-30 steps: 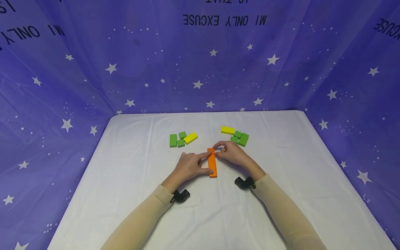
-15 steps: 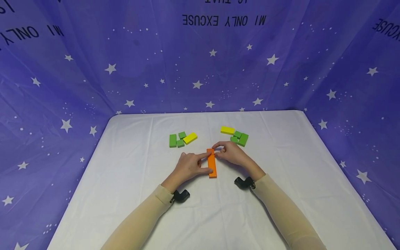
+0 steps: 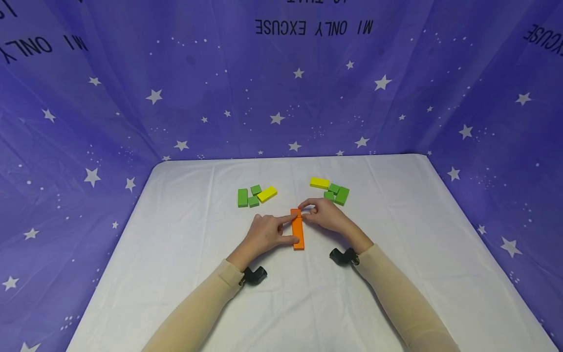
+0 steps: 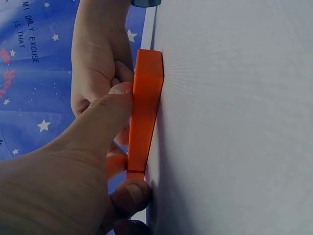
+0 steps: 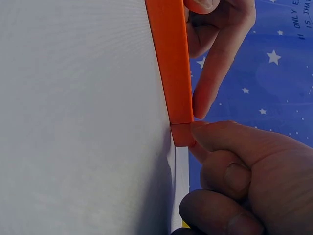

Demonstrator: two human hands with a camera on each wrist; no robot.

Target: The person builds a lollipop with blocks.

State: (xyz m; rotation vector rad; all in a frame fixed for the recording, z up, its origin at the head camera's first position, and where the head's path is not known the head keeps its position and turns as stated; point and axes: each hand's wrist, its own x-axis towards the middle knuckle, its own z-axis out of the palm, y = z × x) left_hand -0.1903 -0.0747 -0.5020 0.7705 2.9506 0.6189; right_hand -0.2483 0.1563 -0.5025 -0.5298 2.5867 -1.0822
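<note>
At far left on the bench, you have three green blocks beside a yellow block. Next comes your left hand, its thumb and index finger straight and spread wide: the thumb rests on the near part of the long orange block, the index fingertip by its far-end seam. There a small orange block sits end to end with it. Your right hand pinches that small piece between curved thumb and index fingers, set close together. Just beyond lie another yellow block and three more green ones.
</note>
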